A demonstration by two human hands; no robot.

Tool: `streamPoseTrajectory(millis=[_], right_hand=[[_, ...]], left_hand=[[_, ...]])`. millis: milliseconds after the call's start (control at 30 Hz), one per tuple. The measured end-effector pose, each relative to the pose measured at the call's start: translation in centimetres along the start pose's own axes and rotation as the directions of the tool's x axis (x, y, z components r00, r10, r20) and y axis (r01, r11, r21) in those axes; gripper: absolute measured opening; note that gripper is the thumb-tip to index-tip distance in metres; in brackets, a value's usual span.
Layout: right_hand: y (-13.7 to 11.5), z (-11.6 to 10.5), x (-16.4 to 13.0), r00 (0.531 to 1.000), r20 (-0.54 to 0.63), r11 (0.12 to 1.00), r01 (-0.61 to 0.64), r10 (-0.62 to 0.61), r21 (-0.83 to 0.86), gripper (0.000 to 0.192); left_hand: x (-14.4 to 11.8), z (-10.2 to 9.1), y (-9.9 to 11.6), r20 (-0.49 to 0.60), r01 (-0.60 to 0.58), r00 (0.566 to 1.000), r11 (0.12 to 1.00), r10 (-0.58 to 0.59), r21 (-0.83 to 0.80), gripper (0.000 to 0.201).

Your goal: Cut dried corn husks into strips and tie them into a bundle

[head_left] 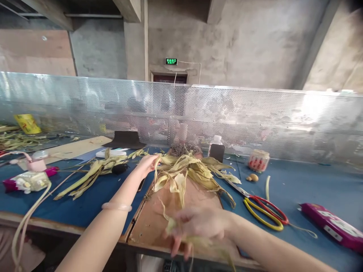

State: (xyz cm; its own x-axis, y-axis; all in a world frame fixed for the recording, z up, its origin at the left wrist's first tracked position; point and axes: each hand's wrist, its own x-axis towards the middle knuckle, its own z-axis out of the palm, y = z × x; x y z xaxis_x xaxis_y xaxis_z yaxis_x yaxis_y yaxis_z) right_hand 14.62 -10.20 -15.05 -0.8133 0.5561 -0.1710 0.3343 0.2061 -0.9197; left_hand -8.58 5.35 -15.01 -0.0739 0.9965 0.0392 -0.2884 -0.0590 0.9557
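My left hand (146, 165) reaches forward and grips the left edge of a pile of dried corn husks (190, 170) lying on the far end of a brown board (153, 223). My right hand (198, 226) is near the front edge of the board, blurred, with its fingers closed around a few pale husk strips (208, 245) that hang past the table's edge. A pale bangle (117, 206) sits on my left forearm.
A blue table (312, 185) carries red-and-yellow scissors (262, 209), a magenta box (333, 226), a small jar (258, 160), a bottle (215, 145), more husks (90, 172) at left and a pink device (38, 161). A perforated metal screen (227, 113) closes the back.
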Motion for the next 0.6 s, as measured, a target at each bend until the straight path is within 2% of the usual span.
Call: streamPoseTrajectory(millis=[67, 100, 133, 167, 200, 233, 300, 433, 500, 567, 600], right_hand=[[1.1, -2.6, 1.1, 0.974, -0.228, 0.986, -0.028, -0.011, -0.167, 0.016], [1.7, -4.4, 1.7, 0.895, -0.442, 0.953, -0.079, -0.061, -0.293, 0.015], [2.1, -6.2, 2.2, 0.808, -0.584, 0.911, -0.182, -0.076, -0.371, 0.017], [2.5, -7.9, 2.5, 0.752, -0.653, 0.896, -0.228, -0.087, -0.381, 0.021], [2.7, -9.4, 2.7, 0.722, -0.685, 0.887, -0.253, -0.091, -0.385, 0.022], [2.8, -10.5, 2.8, 0.71, -0.7, 0.877, -0.282, -0.083, -0.389, 0.023], [2.6, -11.7, 2.7, 0.716, -0.695, 0.859, -0.315, -0.063, -0.403, 0.024], [1.2, -11.7, 1.4, 0.777, -0.63, 0.841, -0.343, 0.004, -0.418, 0.023], [0.5, -11.9, 0.2, 0.805, -0.592, 0.85, -0.334, 0.032, -0.408, 0.02], [0.0, -12.6, -1.0, 0.776, -0.63, 0.87, -0.311, -0.001, -0.384, 0.019], [-0.2, -13.0, -1.6, 0.724, -0.687, 0.887, -0.277, -0.06, -0.369, 0.019]], left_hand=[[0.1, 0.0, 0.1, 0.025, 0.011, 1.0, 1.0, -0.011, -0.011, 0.012], [0.2, 0.0, 0.1, 0.041, 0.015, 0.999, 1.0, -0.014, -0.02, 0.012], [0.3, 0.1, 0.2, 0.057, 0.015, 0.998, 0.999, -0.013, -0.032, 0.012], [0.3, 0.1, 0.2, 0.073, 0.011, 0.997, 0.999, -0.008, -0.047, 0.012], [0.3, 0.2, 0.2, 0.089, 0.005, 0.996, 0.998, 0.001, -0.064, 0.012], [0.2, 0.2, 0.2, 0.102, -0.004, 0.995, 0.997, 0.013, -0.082, 0.012], [0.0, 0.3, 0.4, 0.124, -0.029, 0.991, 0.993, 0.043, -0.116, 0.015], [-0.5, 0.7, 1.0, 0.197, -0.153, 0.962, 0.97, 0.19, -0.187, 0.031], [-0.8, 1.2, 1.0, 0.234, -0.247, 0.932, 0.958, 0.276, -0.145, 0.034], [-1.2, 2.0, 0.5, 0.273, -0.376, 0.895, 0.926, 0.352, 0.039, 0.029], [-1.4, 2.6, 0.1, 0.303, -0.45, 0.87, 0.878, 0.39, 0.164, 0.026]])
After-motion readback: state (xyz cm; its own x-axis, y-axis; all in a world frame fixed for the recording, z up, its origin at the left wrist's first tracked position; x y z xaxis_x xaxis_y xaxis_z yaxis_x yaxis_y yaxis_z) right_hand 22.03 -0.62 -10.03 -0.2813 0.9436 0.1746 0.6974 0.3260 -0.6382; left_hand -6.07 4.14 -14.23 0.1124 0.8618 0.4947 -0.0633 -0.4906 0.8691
